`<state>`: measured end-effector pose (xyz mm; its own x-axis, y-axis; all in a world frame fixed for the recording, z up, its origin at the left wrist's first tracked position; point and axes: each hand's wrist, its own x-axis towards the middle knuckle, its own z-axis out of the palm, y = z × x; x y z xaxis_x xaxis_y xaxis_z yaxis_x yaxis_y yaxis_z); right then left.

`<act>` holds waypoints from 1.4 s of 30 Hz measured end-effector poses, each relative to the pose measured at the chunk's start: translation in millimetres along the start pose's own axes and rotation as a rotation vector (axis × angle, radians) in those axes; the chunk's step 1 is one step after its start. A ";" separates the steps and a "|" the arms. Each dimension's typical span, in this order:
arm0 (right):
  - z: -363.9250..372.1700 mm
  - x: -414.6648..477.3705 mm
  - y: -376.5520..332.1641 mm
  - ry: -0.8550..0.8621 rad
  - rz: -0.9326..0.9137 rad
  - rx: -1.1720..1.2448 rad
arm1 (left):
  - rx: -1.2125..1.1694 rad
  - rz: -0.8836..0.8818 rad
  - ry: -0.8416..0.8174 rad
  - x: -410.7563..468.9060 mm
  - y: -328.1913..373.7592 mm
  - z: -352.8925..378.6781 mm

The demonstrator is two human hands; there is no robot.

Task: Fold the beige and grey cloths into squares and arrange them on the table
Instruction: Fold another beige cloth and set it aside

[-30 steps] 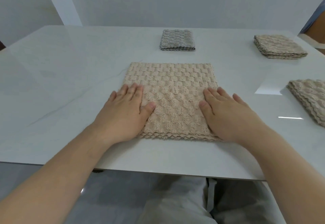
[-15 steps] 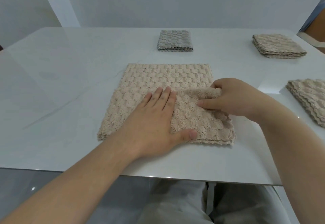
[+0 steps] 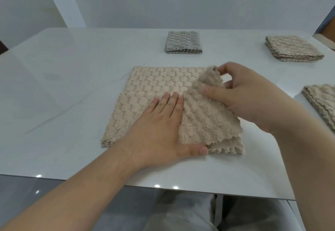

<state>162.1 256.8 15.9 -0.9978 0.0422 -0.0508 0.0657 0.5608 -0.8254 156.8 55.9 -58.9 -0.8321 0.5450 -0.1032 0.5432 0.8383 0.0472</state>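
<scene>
At the near middle of the white table, the flat left hand pins the beige waffle-textured cloth; the right hand pinches its lifted right edge, mid-fold, which next needs carrying leftward.

Glossy white table, pale grey wall
</scene>
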 end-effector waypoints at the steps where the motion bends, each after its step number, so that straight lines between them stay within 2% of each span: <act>1: 3.1 0.8 -6.8 0.018 -0.031 -0.003 | -0.008 0.002 0.003 -0.2 -0.4 0.0; 4: 12.4 5.2 -24.5 0.034 -0.105 0.036 | -0.061 0.012 0.028 1.5 -1.0 2.1; 9: 33.1 17.8 -47.2 -0.035 -0.164 0.123 | -0.196 0.056 0.138 -4.5 1.8 -2.9; 14: 53.4 26.3 -57.4 -0.120 -0.165 0.074 | -0.468 -0.092 0.189 -14.3 5.8 -9.9; 17: 57.4 30.8 -54.9 -0.101 -0.156 0.022 | -0.506 0.045 0.172 -14.0 -3.6 -16.3; 20: 54.2 34.3 -53.9 -0.072 -0.129 0.042 | -0.328 0.152 0.072 -23.5 -28.4 -31.2; 23: 53.1 34.0 -59.0 -0.090 -0.121 0.097 | -0.309 0.000 -0.019 -43.9 -62.1 -49.3; 24: 54.8 33.9 -61.6 -0.103 -0.127 0.093 | -0.348 -0.095 0.021 -49.2 -72.4 -55.1; 28: 75.9 39.8 -73.6 -0.165 -0.164 -0.014 | -0.539 -0.404 0.441 -42.3 -106.1 -51.9; 30: 92.2 44.4 -80.6 -0.235 -0.160 -0.030 | -0.705 -0.503 0.506 -31.2 -114.2 -42.4; 36: 125.5 55.9 -85.1 -0.368 -0.138 -0.177 | -1.234 -0.577 0.496 -16.9 -116.0 -26.2; 42: 137.3 61.7 -73.1 -0.351 -0.122 -0.192 | -1.336 -0.631 0.480 -15.5 -115.4 -24.1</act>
<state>94.9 104.9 -4.1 -0.9377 -0.3001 -0.1751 -0.0863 0.6893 -0.7193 104.3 -48.8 -38.8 -0.9777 -0.1546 -0.1424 -0.1706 0.1881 0.9672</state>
